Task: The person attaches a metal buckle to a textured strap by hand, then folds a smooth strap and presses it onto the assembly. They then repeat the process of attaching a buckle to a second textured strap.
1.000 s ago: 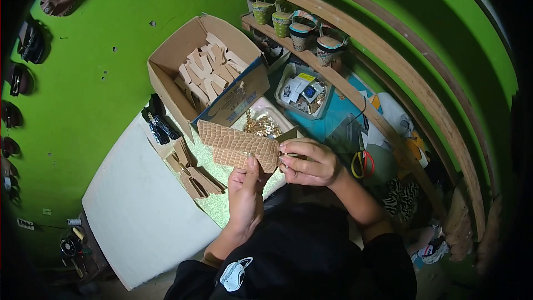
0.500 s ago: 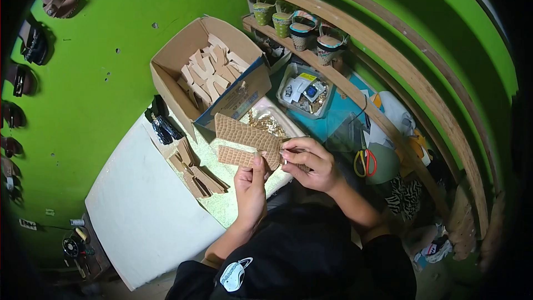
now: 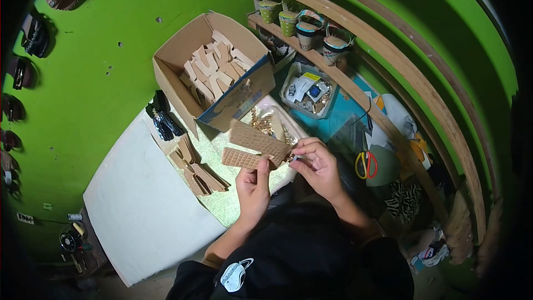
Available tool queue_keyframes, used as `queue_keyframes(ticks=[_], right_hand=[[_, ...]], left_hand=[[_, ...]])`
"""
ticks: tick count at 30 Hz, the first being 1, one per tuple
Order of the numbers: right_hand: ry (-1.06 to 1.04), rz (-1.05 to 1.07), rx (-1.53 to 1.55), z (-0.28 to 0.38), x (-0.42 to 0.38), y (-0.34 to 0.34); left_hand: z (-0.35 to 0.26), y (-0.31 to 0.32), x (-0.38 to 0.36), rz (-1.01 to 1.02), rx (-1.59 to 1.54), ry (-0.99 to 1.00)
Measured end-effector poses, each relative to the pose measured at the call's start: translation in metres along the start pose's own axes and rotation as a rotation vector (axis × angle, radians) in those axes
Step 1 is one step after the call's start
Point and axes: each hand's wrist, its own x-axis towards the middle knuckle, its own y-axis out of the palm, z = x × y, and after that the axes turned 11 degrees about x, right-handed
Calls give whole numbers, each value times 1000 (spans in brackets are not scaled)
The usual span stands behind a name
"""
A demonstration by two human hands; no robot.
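My left hand [image 3: 254,190] grips a tan, crocodile-textured shoe strap [image 3: 258,140], thumb on top and fingers beneath. The strap forks into two wide arms that point away to the left. At its narrow right end, my right hand [image 3: 317,168] pinches with thumb and forefinger around a small shiny gold-coloured metal piece [image 3: 290,157], mostly hidden by the fingertips. Just beyond the strap lies a pale tray [image 3: 295,128] with gold-coloured ornaments [image 3: 265,120] in it.
An open cardboard box [image 3: 236,100] holds several cut tan straps. Stacked straps [image 3: 197,169] and a dark shiny bundle [image 3: 162,119] lie on the table [image 3: 150,211]. To the right are a plastic tub [image 3: 302,112] of small parts, scissors [image 3: 366,165] and a wooden rack [image 3: 361,22].
Both hands and the strap have shifted slightly to the right in view. The strap's outer arm has tilted, and my right fingertips now pinch closer together at its end.
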Motion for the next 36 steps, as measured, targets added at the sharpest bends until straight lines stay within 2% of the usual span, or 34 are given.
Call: queue_keyframes(ticks=[2, 6, 9, 11, 12, 15, 17, 18, 20, 23, 30, 32, 36], right_hand=[[8, 26, 15, -2, 0, -4], [-50, 70, -76, -2, 2, -9], [-39, 62, -153, -2, 4, -6], [100, 13, -85, 8, 6, 1], [100, 11, -85, 14, 8, 3], [151, 16, -229, 23, 14, 6], [-40, 81, -500, 23, 16, 6], [-38, 81, -500, 21, 16, 5], [-162, 77, -749, 14, 17, 6], [-215, 95, -899, 14, 20, 11], [-233, 149, -917, 7, 24, 5], [-107, 80, -668, 2, 21, 2], [14, 23, -452, 3, 17, 3]], left_hand=[[-6, 6, 0, 17, 68, 141], [-8, 10, 2, 31, 80, 195], [-1, 3, 5, 51, 55, 176], [-4, 4, 6, 32, 45, 148], [-5, 5, 7, 9, 35, 126], [1, -2, 14, 39, 7, 52], [0, 3, 18, 6, -20, -32], [0, 6, 19, 6, -20, -33], [0, 11, 21, -73, -108, -96], [9, 10, 22, -61, -88, -67], [17, 11, 26, -99, -57, -40], [19, 7, 28, -72, -108, -35], [17, 8, 26, -60, -43, -48]])
